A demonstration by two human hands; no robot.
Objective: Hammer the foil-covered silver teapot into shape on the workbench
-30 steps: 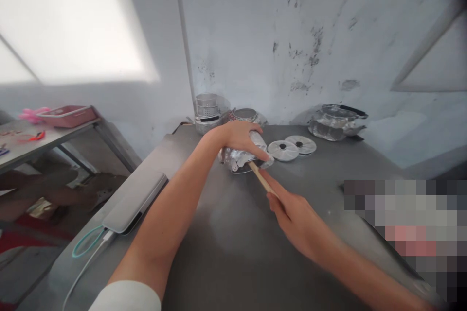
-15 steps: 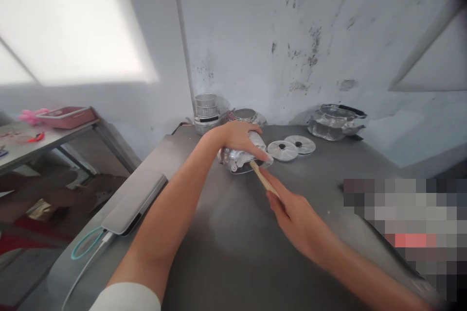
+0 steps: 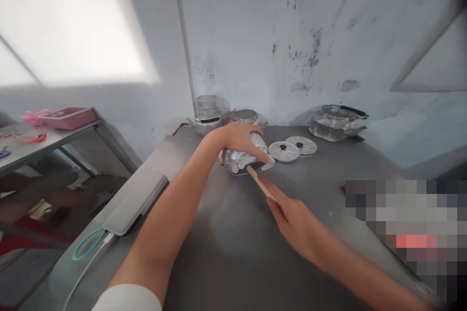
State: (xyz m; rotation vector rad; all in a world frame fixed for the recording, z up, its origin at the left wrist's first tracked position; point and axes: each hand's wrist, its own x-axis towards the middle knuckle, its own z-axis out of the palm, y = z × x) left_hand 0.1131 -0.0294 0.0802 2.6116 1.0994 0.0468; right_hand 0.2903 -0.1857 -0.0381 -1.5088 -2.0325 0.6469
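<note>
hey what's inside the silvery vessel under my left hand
A wooden stick, held in your right hand, reaches into the dark mouth of the vessel. The stick's far end and the deeper interior are hidden.

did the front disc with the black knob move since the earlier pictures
No, the front disc shows no visible shift against the stained wall; it overlaps the rear disc as before.

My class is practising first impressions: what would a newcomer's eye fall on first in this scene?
Probably the centre: the left grip spans a shiny silvery vessel, tilted with its mouth toward the viewer, while the right grip holds a pale stick reaching to that mouth. Just right lie two round lids with black knobs. At upper left, a bright patch of light stands out on the wall.
</note>
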